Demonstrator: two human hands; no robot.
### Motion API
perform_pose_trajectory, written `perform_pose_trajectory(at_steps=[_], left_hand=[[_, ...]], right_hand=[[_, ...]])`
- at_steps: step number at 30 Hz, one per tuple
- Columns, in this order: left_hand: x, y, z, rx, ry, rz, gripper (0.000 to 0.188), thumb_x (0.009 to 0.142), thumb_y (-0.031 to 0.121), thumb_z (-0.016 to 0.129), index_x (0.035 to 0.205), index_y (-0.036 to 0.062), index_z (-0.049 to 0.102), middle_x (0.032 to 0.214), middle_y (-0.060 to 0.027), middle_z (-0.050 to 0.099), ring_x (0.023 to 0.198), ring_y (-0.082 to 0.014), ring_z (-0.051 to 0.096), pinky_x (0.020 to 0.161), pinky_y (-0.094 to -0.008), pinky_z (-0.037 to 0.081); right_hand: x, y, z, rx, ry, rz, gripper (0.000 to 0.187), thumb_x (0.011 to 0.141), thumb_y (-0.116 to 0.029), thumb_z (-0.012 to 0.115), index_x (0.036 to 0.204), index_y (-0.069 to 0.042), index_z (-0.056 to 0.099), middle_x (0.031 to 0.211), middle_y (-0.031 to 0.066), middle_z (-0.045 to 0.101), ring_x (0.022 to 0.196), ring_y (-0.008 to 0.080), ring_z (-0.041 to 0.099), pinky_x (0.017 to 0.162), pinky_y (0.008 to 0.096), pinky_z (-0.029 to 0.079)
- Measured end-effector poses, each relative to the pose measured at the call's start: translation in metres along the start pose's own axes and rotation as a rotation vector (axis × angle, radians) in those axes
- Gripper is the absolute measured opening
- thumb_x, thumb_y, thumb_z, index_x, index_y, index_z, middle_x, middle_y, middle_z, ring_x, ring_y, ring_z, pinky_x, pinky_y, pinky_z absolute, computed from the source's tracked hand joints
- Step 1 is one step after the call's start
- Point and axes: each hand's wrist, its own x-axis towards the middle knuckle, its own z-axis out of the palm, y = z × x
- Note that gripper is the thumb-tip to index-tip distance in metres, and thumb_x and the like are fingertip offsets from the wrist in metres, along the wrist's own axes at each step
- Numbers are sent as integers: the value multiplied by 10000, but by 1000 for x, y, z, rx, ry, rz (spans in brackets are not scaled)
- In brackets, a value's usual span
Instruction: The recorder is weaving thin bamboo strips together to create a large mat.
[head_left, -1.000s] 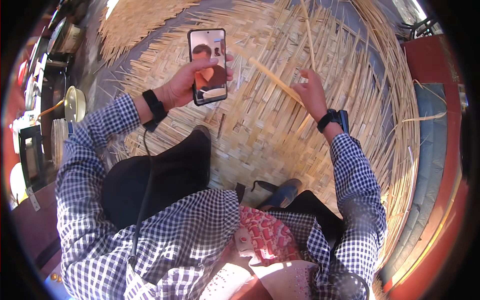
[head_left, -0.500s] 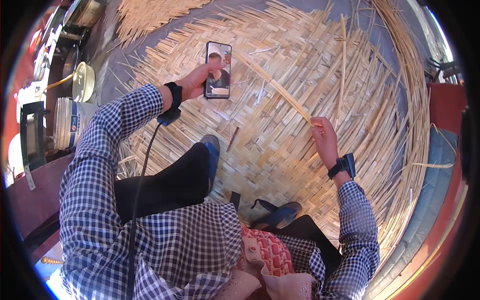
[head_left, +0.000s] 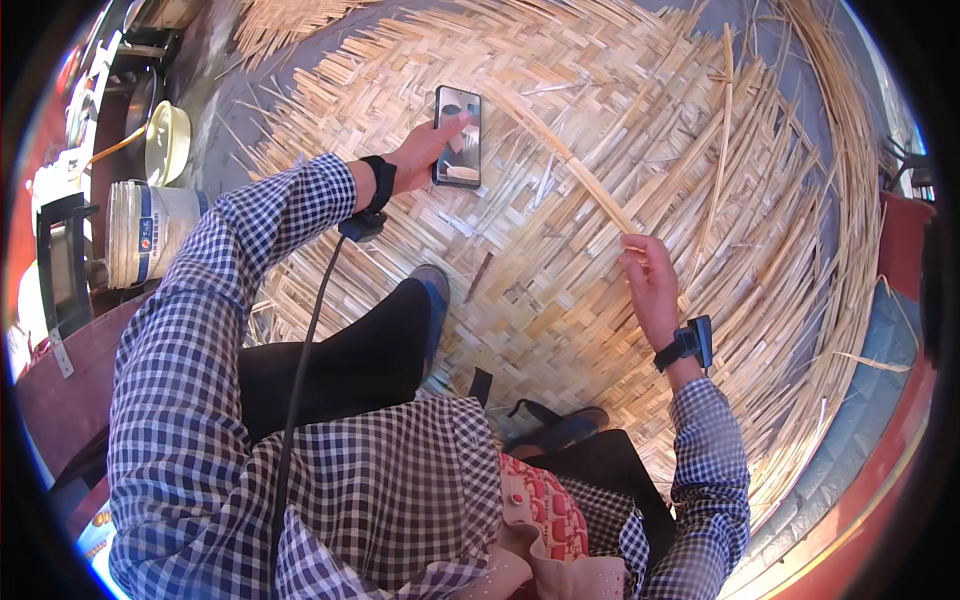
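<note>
two grips: left hand (head_left: 418, 158) curls round a phone (head_left: 460, 145), right hand (head_left: 653, 290) narrowly pinches a pale strip (head_left: 592, 183). that right hand's just drawn nearer, farther from the phone.

The phone (head_left: 464, 155) looks glossy, the woven mat (head_left: 540, 250) rough

L hand (head_left: 417, 158) w/phone (head_left: 459, 165), R hand (head_left: 654, 298) w/strip (head_left: 590, 184)
</note>
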Motion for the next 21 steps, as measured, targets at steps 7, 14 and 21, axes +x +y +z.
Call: perform_pose_trajectory(at_steps=[7,14,21], left_hand=[[19,-14,-22,370,156,81,538,942,544,569,1064,21,596,928,-42,623,811,-123,560,714,-274,456],[-17,23,25,623,378,118,631,929,388,625,1335,-64,454,1199,-148,588,1074,-188,568,884,-307,449],[-175,160,92,381,-419,1168,331,934,77,504,1262,42,537,1283,-92,526,1200,-250,492,1014,-438,418]], right_hand=[[-3,1,-8,-135,43,-30,194,939,-43,570,1131,-58,588,1051,84,560,928,195,588,754,285,493],[-6,5,-27,-287,170,-125,235,928,-42,569,1162,-62,582,1064,91,566,915,194,584,772,295,492],[-20,-143,-111,175,400,-338,315,962,-86,505,1262,-4,555,1160,83,623,909,126,621,740,238,486]])
